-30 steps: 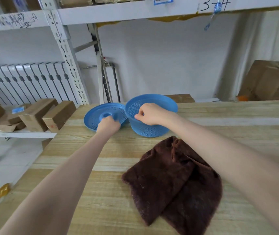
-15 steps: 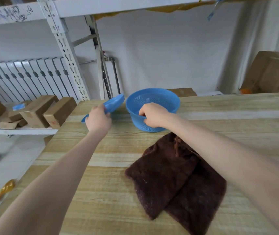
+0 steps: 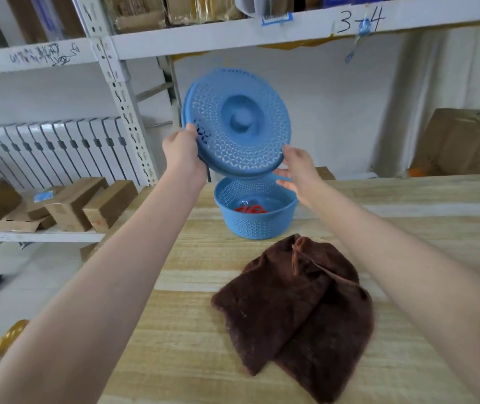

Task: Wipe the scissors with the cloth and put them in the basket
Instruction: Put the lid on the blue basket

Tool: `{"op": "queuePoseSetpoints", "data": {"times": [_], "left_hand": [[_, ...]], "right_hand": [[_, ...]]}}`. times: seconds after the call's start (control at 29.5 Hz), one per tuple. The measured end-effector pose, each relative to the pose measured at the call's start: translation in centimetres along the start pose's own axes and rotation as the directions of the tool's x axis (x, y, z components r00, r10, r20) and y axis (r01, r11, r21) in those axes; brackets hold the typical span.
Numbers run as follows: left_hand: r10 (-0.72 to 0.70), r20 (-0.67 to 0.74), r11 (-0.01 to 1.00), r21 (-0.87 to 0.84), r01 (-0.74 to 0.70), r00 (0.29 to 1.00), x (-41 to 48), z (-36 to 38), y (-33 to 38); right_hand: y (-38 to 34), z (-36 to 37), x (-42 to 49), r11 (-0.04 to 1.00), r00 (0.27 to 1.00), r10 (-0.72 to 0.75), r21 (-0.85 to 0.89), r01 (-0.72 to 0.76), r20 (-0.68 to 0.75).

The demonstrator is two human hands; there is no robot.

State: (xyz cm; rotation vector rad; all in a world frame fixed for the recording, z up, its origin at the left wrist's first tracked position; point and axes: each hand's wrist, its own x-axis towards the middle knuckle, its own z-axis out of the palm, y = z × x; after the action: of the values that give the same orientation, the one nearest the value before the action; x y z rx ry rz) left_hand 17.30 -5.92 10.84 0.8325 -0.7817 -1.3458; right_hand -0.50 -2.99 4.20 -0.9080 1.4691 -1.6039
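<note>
A blue perforated basket (image 3: 257, 227) stands on the wooden table. Red-handled scissors (image 3: 249, 209) lie inside it, partly hidden by the rim. Above the basket a round blue perforated lid (image 3: 237, 122) is held up, tilted with its top toward me. My left hand (image 3: 182, 151) grips the lid's left edge. My right hand (image 3: 298, 170) touches the lid's lower right edge with its fingers spread. A crumpled brown cloth (image 3: 295, 310) lies on the table in front of the basket, touched by neither hand.
The wooden table (image 3: 407, 228) runs right and toward me. A white metal shelf frame (image 3: 116, 83) stands behind, with cardboard boxes (image 3: 66, 204) on a low shelf at left. A large carton (image 3: 472, 141) sits at back right. Bare floor lies at left.
My left hand has lifted the lid from the table beside the basket up over it. My right hand has left the basket rim and come to the lid's edge.
</note>
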Motion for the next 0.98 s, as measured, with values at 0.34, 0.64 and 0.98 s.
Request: {"op": "queuePoseSetpoints", "data": {"times": [0.34,0.64,0.98], "left_hand": [[-0.115,-0.026,0.515,0.853,0.082,0.993,3.1,-2.8,-7.8],[-0.191,0.022,0.503,0.861,0.079,0.981,3.4,-3.4,-10.2],[0.005,0.043,0.228,0.973,-0.043,0.999,2.4,-3.2,-10.6]], "right_hand": [[1.9,-3.5,0.5,0.846,0.994,-0.008,-0.531,-0.050,-0.106],[4.0,-3.7,0.3,0.812,0.993,0.112,-0.580,-0.064,0.046],[3.9,-4.3,0.0,0.729,0.987,0.098,-0.684,0.013,0.124]]}}
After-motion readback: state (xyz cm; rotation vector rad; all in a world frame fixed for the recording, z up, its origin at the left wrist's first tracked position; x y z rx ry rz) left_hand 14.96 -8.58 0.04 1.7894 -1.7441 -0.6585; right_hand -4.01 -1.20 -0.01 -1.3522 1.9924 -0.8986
